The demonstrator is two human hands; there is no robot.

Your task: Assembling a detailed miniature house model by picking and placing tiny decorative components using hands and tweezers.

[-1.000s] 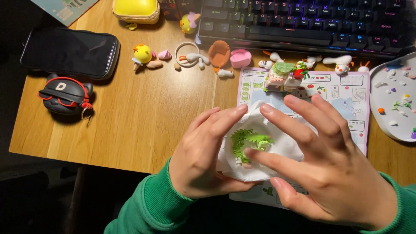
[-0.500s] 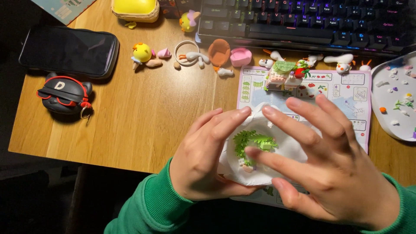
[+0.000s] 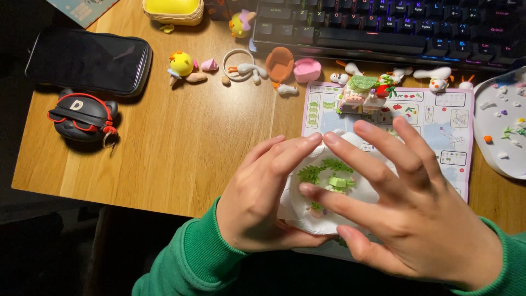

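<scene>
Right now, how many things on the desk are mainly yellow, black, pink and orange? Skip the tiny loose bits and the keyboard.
Yellow: 3, the yellow case, small chick by the keyboard, chick figure
Black: 2, the black pouch, black pig-shaped case
Pink: 1, the pink cup
Orange: 1, the orange shell piece
Total: 7

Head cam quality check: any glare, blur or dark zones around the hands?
Head view: warm light on the wooden desk; phone screen shows faint glare; left hand, right hand and green bricks are fairly sharp; the area below the desk edge is near black.
</scene>
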